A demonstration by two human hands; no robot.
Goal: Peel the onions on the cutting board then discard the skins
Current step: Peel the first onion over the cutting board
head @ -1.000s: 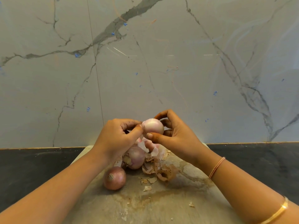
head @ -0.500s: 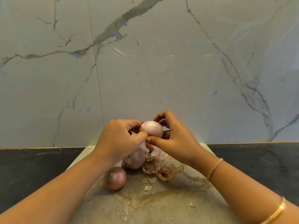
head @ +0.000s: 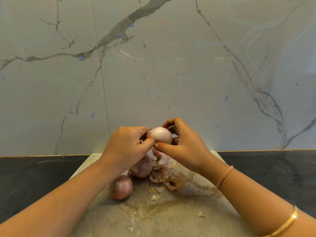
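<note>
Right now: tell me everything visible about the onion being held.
The held onion is small, rounded, pale pink-white and glossy, its top mostly peeled. It is raised above the board. The right hand cups it, thumb beneath, fingers curled behind. The left hand pinches at its left end, where a thin skin flap shows. Its underside is hidden.

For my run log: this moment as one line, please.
step: peeling | left hand and right hand grip pale pink round onion above stained cutting board | two reddish-brown round onions on board | papery brown skins on board
</note>
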